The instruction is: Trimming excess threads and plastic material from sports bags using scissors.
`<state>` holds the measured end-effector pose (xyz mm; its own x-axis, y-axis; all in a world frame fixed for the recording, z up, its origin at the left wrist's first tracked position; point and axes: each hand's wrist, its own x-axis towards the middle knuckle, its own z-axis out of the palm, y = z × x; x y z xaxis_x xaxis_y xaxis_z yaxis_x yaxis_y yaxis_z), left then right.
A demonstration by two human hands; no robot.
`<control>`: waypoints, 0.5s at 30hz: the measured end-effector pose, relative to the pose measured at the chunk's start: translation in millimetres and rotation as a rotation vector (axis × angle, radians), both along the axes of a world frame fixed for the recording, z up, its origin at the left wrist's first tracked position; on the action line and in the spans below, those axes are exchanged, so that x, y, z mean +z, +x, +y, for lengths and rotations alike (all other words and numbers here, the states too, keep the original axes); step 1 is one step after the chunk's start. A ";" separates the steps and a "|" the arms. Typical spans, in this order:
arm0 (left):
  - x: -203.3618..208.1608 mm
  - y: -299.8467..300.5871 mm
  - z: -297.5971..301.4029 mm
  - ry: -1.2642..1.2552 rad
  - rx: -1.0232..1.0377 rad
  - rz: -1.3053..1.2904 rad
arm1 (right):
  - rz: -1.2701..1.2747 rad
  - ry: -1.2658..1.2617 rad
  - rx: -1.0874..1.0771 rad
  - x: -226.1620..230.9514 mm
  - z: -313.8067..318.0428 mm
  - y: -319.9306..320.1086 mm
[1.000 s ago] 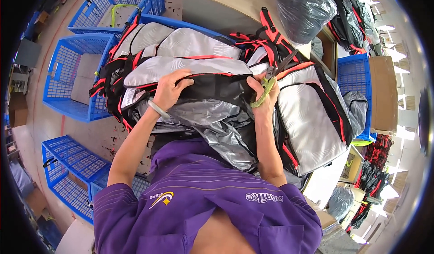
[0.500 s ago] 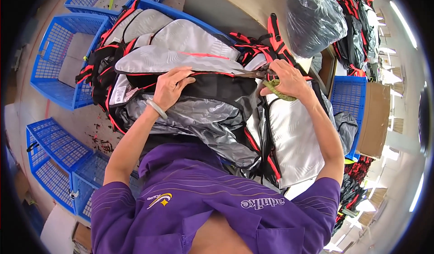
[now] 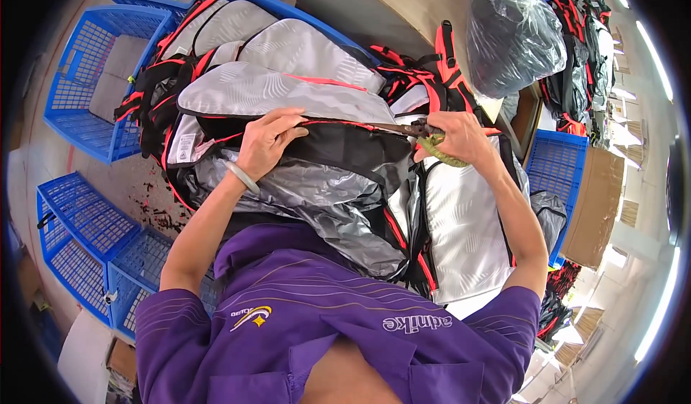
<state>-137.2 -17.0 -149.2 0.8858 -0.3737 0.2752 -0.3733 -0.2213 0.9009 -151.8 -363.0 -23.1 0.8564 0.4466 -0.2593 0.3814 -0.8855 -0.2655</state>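
Observation:
In front of me lies a backpack (image 3: 288,96) with a silver-grey panel, black fabric, red trim and a crumpled silver lining (image 3: 309,195). My left hand (image 3: 265,145) is closed, pinching the edge of the bag where red piping meets black fabric. To its right, my right hand (image 3: 464,139) is wrapped round dark scissors (image 3: 407,128) whose handle has a green wrapping. Their blades point left along the red-edged seam, seemingly nearly together. Whether a thread lies between them is too small to tell.
More silver bags (image 3: 309,51) are piled behind, and another silver panel (image 3: 464,224) lies to the right. Blue crates (image 3: 72,112) stand at left, with dark scraps (image 3: 162,210) on the floor. A filled plastic bag (image 3: 515,37) and a cardboard sheet (image 3: 594,206) are at right.
The scissors' blades look closer together than before. My right hand has turned slightly and shifted a little right and down; my left hand keeps its pinch on the bag's edge.

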 end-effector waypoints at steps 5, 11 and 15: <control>-3.9 2.5 0.3 -0.033 0.004 -0.019 | 0.056 0.074 -0.153 -7.7 -7.5 -4.8; -0.6 0.0 -1.1 0.005 0.019 -0.031 | 0.088 -0.007 0.016 1.6 1.8 9.6; -1.3 0.0 -0.2 0.012 0.025 -0.049 | 0.102 -0.025 0.020 5.7 2.6 12.2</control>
